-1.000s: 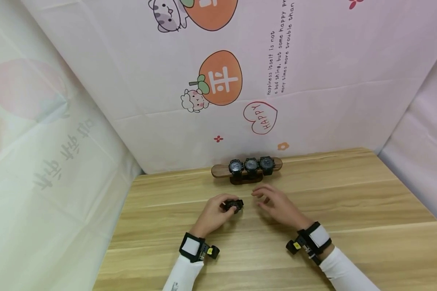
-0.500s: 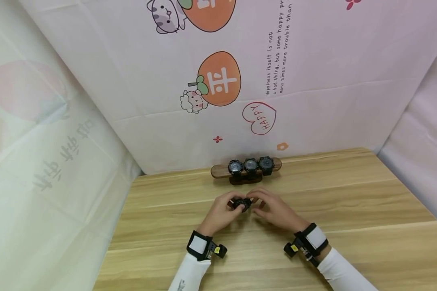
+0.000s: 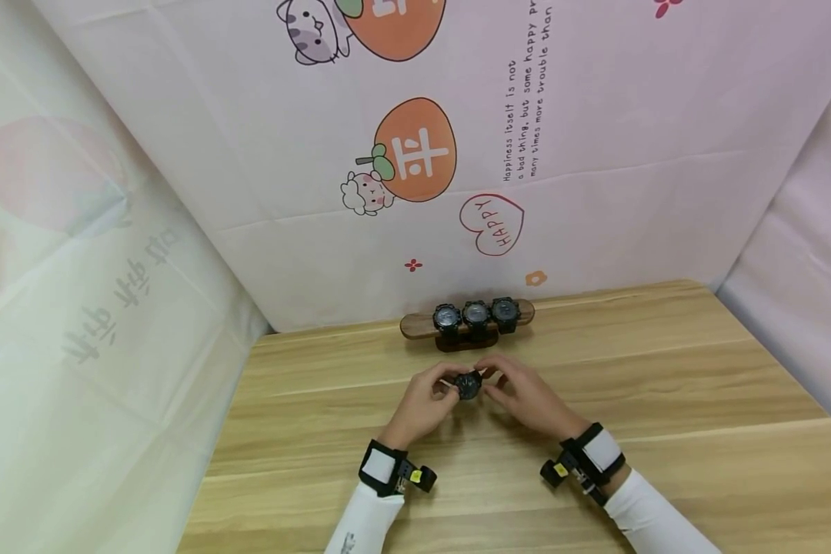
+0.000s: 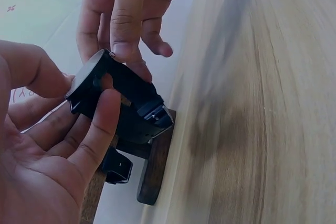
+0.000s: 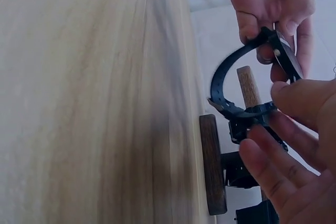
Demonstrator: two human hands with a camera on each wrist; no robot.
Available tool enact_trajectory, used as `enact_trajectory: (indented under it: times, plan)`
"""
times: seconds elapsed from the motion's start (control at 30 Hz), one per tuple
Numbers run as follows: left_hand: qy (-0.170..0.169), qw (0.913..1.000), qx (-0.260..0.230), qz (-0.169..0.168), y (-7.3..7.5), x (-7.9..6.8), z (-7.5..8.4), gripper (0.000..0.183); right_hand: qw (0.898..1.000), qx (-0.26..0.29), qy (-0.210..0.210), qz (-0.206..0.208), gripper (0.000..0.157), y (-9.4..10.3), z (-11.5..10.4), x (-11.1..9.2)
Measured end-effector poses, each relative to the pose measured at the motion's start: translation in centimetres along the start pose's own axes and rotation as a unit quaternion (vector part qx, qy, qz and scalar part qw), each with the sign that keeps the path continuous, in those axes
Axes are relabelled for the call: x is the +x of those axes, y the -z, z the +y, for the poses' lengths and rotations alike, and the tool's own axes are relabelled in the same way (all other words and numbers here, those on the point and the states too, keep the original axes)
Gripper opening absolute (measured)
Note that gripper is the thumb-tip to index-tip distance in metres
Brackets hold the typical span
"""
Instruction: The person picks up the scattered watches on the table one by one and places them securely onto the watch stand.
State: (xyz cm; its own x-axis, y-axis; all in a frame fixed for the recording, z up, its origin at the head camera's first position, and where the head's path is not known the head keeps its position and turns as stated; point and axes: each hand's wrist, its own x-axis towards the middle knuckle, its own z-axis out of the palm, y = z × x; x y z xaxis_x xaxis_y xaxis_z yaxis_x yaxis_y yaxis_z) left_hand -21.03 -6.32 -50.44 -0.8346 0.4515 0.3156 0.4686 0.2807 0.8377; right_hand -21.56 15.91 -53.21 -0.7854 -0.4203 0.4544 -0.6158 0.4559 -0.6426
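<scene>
A black wristwatch is held above the wooden table, its dial facing up toward the head camera. My left hand grips the case by its left side, thumb in front and fingers behind. From the other side my right hand pinches the watch between thumb and fingers where strap meets case. Seen in the right wrist view, the strap hangs in a closed loop below the case. The left wrist view shows the buckle at the loop's lower end.
Behind the hands a wooden watch stand sits near the table's back edge. Three black watches hang side by side on its bar, with bare bar at both ends. A white printed cloth rises behind the table.
My left hand has carried the watch rightward and turned its dial up. My right hand, earlier apart from it, has come in and taken hold of its right side.
</scene>
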Motion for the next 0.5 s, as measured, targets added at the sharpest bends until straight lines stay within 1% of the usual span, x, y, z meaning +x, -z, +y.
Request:
enact_trajectory:
  times: [0.07,0.17,0.23,0.33,0.5]
  plan:
    - [0.008,0.9999,-0.011,0.006,-0.26,0.09,-0.97,0.036,1.000,0.005,0.002,0.005,0.034,0.04,0.07,0.12]
    - [0.016,0.9992,-0.035,0.011,-0.31,0.06,-1.23,0.038,1.000,0.011,0.011,0.012,0.026,0.12,0.04,0.21]
    - [0.016,0.9984,-0.053,0.014,-0.31,0.02,-1.28,0.040,1.000,0.012,0.014,0.014,0.024,0.18,-0.09,0.23]
    - [0.012,0.9972,-0.070,0.020,-0.32,-0.11,-1.32,0.041,1.000,0.017,0.018,0.014,0.028,0.21,-0.36,0.20]
    - [0.004,0.9948,-0.097,0.031,-0.37,-0.19,-1.47,0.039,1.000,0.008,0.018,0.004,0.042,0.14,-0.49,0.11]
